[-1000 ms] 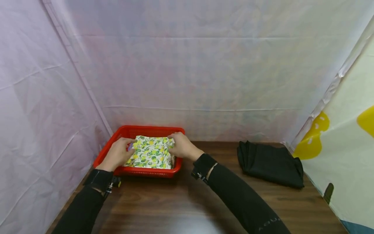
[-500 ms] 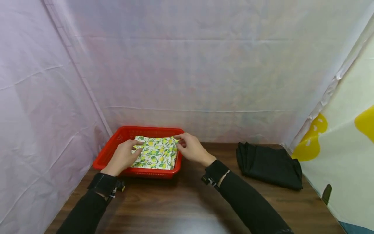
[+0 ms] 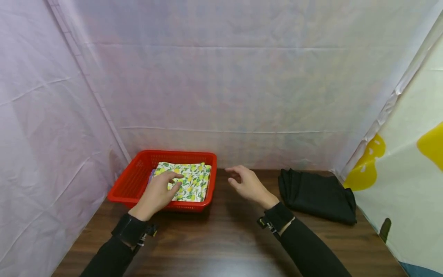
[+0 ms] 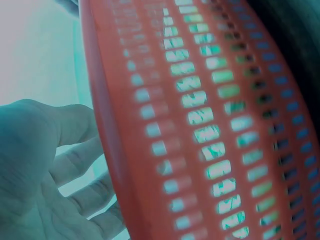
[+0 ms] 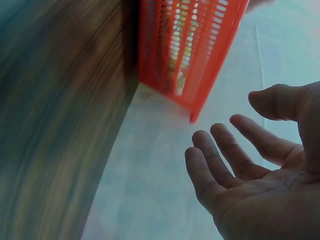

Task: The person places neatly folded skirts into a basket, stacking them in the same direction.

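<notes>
A folded cloth with a yellow-and-green lemon print point(image 3: 194, 182) lies in a red plastic basket point(image 3: 128, 188) at the left of the table. Over the basket's front part hovers my left hand point(image 3: 157, 195), fingers loosely bent and holding nothing. In the left wrist view, the basket's slotted wall point(image 4: 150, 190) hides that hand's fingertips. My right hand point(image 3: 250, 186) is in the air to the right of the basket, apart from it. The right wrist view shows its fingers point(image 5: 235, 155) spread and relaxed, with nothing in them. A bit of purple point(image 3: 151, 175) shows beside the printed cloth.
Folded black fabric point(image 3: 316, 196) lies at the right of the brown wooden table point(image 3: 221, 246). A pale sheet wall point(image 3: 221, 84) rises behind the table, with further sheets at left and right.
Both hands have moved right and toward me. The right hand has come away from the printed cloth and out of the basket; the left hand has drawn back from the cloth's left edge.
</notes>
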The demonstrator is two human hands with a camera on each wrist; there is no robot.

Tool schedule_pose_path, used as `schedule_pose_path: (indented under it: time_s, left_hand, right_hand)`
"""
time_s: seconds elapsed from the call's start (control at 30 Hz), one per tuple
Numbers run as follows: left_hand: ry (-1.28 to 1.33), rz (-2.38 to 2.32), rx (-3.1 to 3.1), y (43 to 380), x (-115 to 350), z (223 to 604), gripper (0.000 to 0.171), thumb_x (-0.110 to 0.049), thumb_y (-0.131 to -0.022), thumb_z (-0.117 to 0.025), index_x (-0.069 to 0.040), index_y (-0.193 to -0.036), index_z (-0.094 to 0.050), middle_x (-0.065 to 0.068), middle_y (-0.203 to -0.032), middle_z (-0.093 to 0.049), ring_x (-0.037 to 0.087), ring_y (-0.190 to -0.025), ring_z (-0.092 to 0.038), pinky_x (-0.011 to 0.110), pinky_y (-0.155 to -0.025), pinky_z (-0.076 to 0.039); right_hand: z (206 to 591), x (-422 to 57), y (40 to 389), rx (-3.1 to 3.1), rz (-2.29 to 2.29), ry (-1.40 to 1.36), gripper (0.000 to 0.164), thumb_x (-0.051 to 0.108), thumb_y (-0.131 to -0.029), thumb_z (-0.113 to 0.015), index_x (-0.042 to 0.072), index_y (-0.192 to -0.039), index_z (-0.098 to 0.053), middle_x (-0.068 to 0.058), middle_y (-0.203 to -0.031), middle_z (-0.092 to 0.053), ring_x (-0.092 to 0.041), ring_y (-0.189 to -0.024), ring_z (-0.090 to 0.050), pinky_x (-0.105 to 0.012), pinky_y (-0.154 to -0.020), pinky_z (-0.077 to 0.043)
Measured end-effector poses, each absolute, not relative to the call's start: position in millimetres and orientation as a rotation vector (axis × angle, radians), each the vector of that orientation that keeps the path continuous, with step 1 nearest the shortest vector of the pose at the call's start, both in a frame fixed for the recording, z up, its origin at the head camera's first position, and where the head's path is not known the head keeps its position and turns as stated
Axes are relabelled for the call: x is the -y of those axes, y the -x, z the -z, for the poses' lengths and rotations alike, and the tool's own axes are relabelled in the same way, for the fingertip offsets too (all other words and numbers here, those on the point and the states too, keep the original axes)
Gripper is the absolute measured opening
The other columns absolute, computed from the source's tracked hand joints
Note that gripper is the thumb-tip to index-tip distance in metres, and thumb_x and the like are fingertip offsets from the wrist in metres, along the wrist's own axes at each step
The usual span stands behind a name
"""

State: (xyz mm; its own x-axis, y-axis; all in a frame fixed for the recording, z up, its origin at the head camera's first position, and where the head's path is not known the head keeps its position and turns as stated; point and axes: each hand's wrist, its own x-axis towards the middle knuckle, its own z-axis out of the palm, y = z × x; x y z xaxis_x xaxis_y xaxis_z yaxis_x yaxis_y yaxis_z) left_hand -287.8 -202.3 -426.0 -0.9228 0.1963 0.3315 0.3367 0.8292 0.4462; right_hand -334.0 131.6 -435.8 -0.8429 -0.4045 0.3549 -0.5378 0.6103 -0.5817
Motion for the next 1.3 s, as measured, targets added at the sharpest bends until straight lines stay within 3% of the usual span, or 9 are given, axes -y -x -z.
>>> schedule_pose_path:
  time_s: [0.2,0.27,0.37,0.47,0.67,0.97,1.3]
  left_hand:
    - [0.481,0.754,2.701,277.8,183.9,429.4,0.031,-0.026,-0.101,-0.076,-0.016,-0.130,-0.077,0.008,-0.126,-0.076,0.029,-0.108,-0.072,0.051,-0.093,-0.061]
    - [0.507,0.751,2.691,274.2,176.0,429.7,0.031,-0.027,-0.101,-0.076,-0.017,-0.130,-0.077,0.007,-0.126,-0.076,0.028,-0.109,-0.072,0.050,-0.094,-0.061]
    - [0.533,0.737,2.677,268.4,163.3,429.7,0.031,-0.029,-0.100,-0.077,-0.018,-0.130,-0.077,0.004,-0.128,-0.075,0.025,-0.115,-0.072,0.051,-0.099,-0.060]
    - [0.563,0.733,2.657,262.5,150.6,429.7,0.030,-0.029,-0.100,-0.078,-0.020,-0.128,-0.077,0.002,-0.128,-0.074,0.023,-0.119,-0.071,0.049,-0.102,-0.059]
    - [0.641,0.727,2.621,251.7,128.1,431.6,0.030,-0.029,-0.098,-0.080,-0.020,-0.128,-0.078,-0.001,-0.126,-0.074,0.020,-0.120,-0.069,0.045,-0.102,-0.059]
    - [0.775,0.712,2.586,241.6,101.5,440.3,0.027,-0.032,-0.099,-0.079,-0.027,-0.126,-0.078,-0.008,-0.124,-0.073,0.012,-0.112,-0.067,0.035,-0.098,-0.060]
    - [0.956,0.768,2.626,235.8,61.1,446.0,0.028,-0.033,-0.103,-0.073,-0.028,-0.131,-0.075,-0.008,-0.128,-0.072,0.010,-0.115,-0.067,0.035,-0.100,-0.059]
  right_hand:
    - [447.6,-161.3,325.5,2.666,-0.939,-0.709,0.038,0.020,-0.105,-0.069,0.015,-0.143,-0.068,-0.010,-0.134,-0.069,-0.022,-0.090,-0.058,-0.037,-0.080,-0.048]
    - [451.3,-172.4,322.5,2.671,-0.926,-0.673,0.039,0.020,-0.105,-0.069,0.015,-0.143,-0.067,-0.010,-0.135,-0.068,-0.021,-0.089,-0.058,-0.036,-0.078,-0.047]
    - [458.0,-190.9,319.1,2.677,-0.905,-0.612,0.040,0.020,-0.106,-0.069,0.016,-0.145,-0.066,-0.011,-0.138,-0.066,-0.022,-0.095,-0.063,-0.037,-0.079,-0.049]
    - [464.2,-210.1,317.1,2.685,-0.880,-0.554,0.042,0.021,-0.106,-0.069,0.014,-0.147,-0.064,-0.014,-0.141,-0.064,-0.028,-0.112,-0.067,-0.043,-0.088,-0.053]
    - [473.5,-248.0,310.9,2.758,-0.821,-0.406,0.045,0.021,-0.107,-0.066,0.006,-0.150,-0.060,-0.026,-0.147,-0.057,-0.044,-0.130,-0.061,-0.060,-0.102,-0.052]
    - [488.1,-282.3,299.0,2.834,-0.820,-0.208,0.049,0.021,-0.108,-0.062,-0.001,-0.152,-0.056,-0.037,-0.155,-0.044,-0.058,-0.141,-0.046,-0.072,-0.111,-0.042]
    - [489.8,-300.1,299.1,2.968,-0.798,-0.075,0.057,0.024,-0.108,-0.061,-0.007,-0.154,-0.049,-0.044,-0.156,-0.038,-0.062,-0.141,-0.042,-0.073,-0.113,-0.041]
